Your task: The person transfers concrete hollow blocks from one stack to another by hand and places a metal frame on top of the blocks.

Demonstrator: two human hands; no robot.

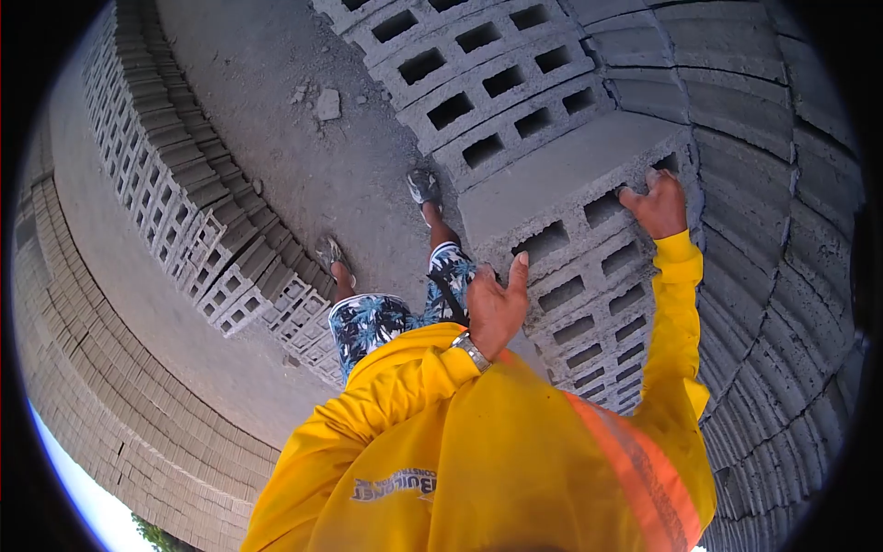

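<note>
A grey concrete hollow block (575,170) lies on its side at the top of a stack, its hollow openings facing me. My right hand (657,204) is closed on its right end, with the fingers reaching into an opening and the thumb against the face. At the block's left end is my left hand (498,305), wearing a wristwatch (471,351). Its thumb points up by the left opening, and the other fingers curl at the block's edge, partly hidden. More stacked hollow blocks (575,327) show below.
Adjoining rows of hollow blocks (487,83) rise ahead, and a tall block wall (763,230) curves along the right. Across a dusty ground strip (285,156) with a broken chunk (327,104) stands another block row (175,184). Further block stacks (110,368) line the far left.
</note>
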